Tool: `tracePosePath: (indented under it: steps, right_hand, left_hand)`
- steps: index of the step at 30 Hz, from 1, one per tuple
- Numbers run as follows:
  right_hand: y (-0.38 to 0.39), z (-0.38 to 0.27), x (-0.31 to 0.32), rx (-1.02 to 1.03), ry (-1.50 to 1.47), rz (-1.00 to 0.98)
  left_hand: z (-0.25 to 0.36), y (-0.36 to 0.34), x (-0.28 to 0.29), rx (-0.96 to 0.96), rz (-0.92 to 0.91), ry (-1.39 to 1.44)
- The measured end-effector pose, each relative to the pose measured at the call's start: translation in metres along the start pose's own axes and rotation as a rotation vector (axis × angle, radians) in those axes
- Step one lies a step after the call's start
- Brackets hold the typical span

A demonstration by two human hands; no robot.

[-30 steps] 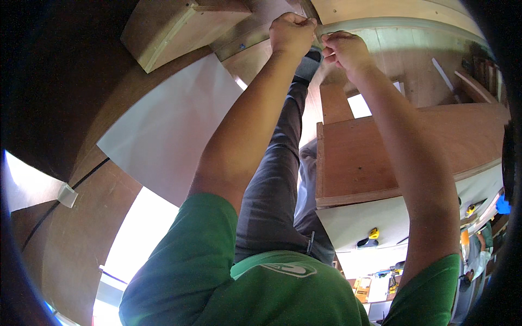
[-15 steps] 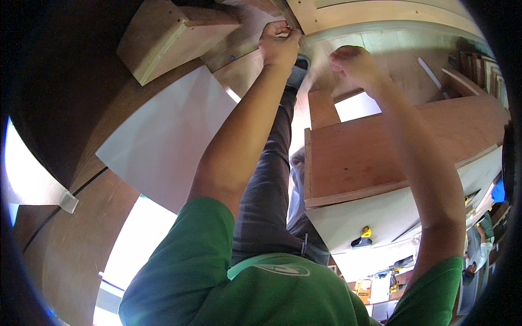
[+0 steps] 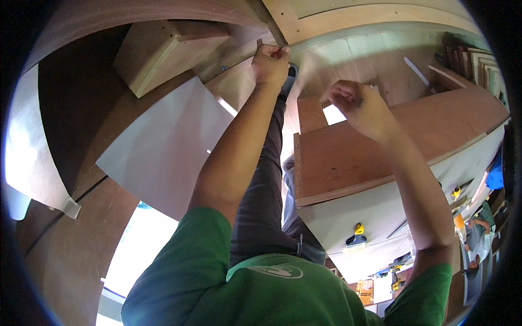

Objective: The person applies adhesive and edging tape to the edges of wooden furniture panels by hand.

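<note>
My left hand [image 3: 270,65] is held out ahead with its fingers pinched, right by the lower end of a dark wooden edge [image 3: 270,24]. A small brown tip [image 3: 259,42] stands up beside its fingers; whether the hand grips it I cannot make out. Nearer and to the right, my right hand [image 3: 363,107] is raised with curled fingers, above a reddish-brown wooden panel [image 3: 353,160]. What lies inside that closed hand, if anything, is hidden.
A block-like wooden box [image 3: 147,60] and a pale sheet [image 3: 163,144] are on the left. A yellow-and-black tool [image 3: 357,236] rests on a white surface [image 3: 326,223]. A shoe [image 3: 288,81] stands below my left hand. Another person [image 3: 478,239] is far right.
My right hand has come back nearer to me, from over the floor to above the brown panel. My left hand has dropped slightly from the dark edge. The view has shifted, showing a curved panel upper left.
</note>
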State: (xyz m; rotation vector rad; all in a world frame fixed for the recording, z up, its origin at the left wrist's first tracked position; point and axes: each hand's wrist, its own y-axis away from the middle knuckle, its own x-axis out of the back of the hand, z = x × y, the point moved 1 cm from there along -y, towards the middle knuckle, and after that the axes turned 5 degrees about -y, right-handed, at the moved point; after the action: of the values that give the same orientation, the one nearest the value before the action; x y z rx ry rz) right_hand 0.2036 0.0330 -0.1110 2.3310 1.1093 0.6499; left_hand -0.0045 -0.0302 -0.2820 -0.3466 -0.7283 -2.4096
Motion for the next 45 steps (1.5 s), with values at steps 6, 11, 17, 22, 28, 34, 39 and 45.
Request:
tracePosePath:
  steps: [6,11,17,22,28,34,39,45]
  right_hand:
    - [0.058,-0.016,0.029,-0.018,0.209,0.047]
    - [0.096,-0.019,0.058,-0.104,0.507,0.022]
    - [0.114,-0.006,0.072,-0.02,0.737,0.12]
    - [0.129,-0.018,0.072,-0.036,0.892,0.204]
    - [0.13,-0.003,0.07,0.051,0.843,0.304]
    - [0.127,-0.009,0.068,-0.031,0.814,0.289]
    - [0.127,-0.007,0.07,-0.109,0.821,0.226]
    - [0.129,-0.012,0.071,-0.146,0.805,0.237]
  left_hand:
    - [0.008,0.002,-0.001,-0.077,0.087,-0.149]
    - [0.028,0.005,0.003,0.038,0.024,0.007]
    - [0.007,-0.014,0.008,0.092,0.018,-0.103]
    - [0.03,-0.005,0.013,0.05,0.002,-0.27]
    - [0.029,0.019,-0.001,0.284,0.033,0.197]
    - [-0.001,0.016,-0.006,0.297,0.023,0.108]
    - [-0.005,0.001,0.002,0.193,-0.037,-0.203]
    - [0.024,0.016,0.006,-0.049,0.054,-0.262]
